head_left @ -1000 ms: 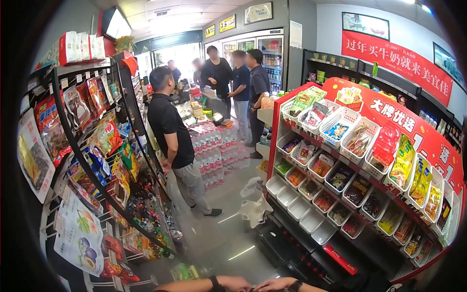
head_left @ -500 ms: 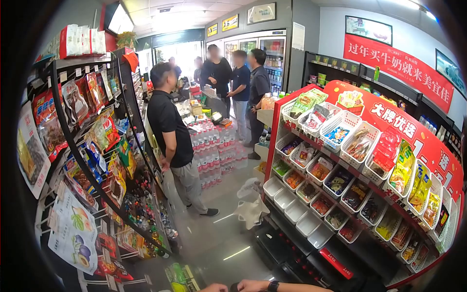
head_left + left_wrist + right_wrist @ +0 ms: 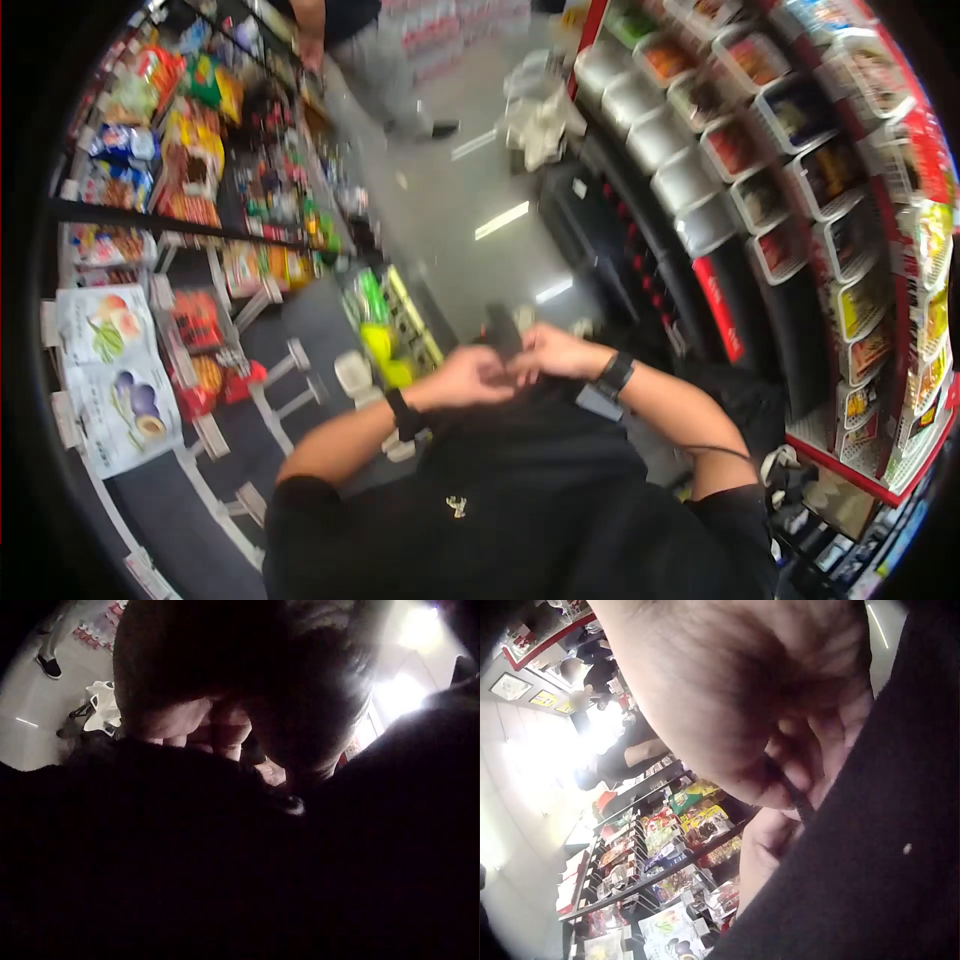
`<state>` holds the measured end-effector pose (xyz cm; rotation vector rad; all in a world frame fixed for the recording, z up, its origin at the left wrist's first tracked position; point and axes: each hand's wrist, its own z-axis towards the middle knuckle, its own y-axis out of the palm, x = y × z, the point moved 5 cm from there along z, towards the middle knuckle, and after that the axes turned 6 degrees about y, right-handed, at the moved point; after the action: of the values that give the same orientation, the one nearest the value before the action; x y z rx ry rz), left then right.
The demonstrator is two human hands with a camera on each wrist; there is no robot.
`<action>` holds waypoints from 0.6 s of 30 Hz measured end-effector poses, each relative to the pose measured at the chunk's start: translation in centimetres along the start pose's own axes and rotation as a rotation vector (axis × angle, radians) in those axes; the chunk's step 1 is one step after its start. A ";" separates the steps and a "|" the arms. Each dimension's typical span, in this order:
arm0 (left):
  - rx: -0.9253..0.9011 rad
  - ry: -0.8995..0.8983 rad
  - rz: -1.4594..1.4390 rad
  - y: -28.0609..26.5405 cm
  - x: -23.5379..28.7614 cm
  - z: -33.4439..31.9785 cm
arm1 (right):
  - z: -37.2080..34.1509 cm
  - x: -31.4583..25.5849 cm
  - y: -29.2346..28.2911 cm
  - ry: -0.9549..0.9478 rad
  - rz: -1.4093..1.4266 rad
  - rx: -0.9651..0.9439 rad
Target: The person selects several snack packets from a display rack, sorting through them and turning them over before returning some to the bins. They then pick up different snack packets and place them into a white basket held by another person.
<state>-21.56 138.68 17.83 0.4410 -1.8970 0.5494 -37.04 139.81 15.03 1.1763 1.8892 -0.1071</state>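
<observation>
Both hands meet in front of the black shirt point(image 3: 520, 480). The right hand point(image 3: 560, 355) has a dark, narrow strap-like strip point(image 3: 789, 787) pinched between thumb and fingers in the right wrist view. Its kind does not show. Close beside it, the left hand point(image 3: 465, 378) has bent fingers with the tips near the right hand's. In the left wrist view the left fingers point(image 3: 225, 735) curl down behind dark cloth, and I cannot tell what they hold. A blurred dark piece point(image 3: 502, 330) stands up just beyond both hands in the head view.
Hanging snack bags point(image 3: 195, 150) line a rack on the left, with a fruit-print bag point(image 3: 118, 375) lower down. On the right stands a shelf of white baskets point(image 3: 660, 140). A black case point(image 3: 580, 215) and a whitish bag point(image 3: 540, 125) are on the floor ahead, near another person's shoe point(image 3: 445, 129).
The head view has tilted down from the shop and the people to the floor, shirt and forearms. The hands, earlier at the bottom edge, now show whole and close together.
</observation>
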 end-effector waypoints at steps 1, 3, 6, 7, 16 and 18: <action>-0.010 -0.014 -0.065 0.4 -0.8 0.0 | 0.0 0.2 0.1 0.045 0.077 0.006; -0.032 -0.007 -0.107 0.5 -1.2 -0.2 | -0.1 0.8 0.5 0.099 0.167 0.019; -0.071 0.047 -0.072 0.4 -0.5 -0.1 | -0.9 1.3 0.7 0.132 0.237 0.019; -0.071 0.078 -0.055 0.4 -0.4 -0.1 | -1.1 1.2 0.9 0.121 0.259 0.012; -0.135 0.195 -0.045 0.2 -0.3 0.7 | -2.5 2.0 0.4 -0.113 0.192 -0.048; -0.157 0.145 -0.070 0.2 -0.4 0.9 | -2.0 2.2 0.1 -0.074 0.189 -0.064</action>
<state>-22.22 138.41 17.16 0.3540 -1.7638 0.3727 -38.60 142.39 14.72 1.2830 1.6968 0.0130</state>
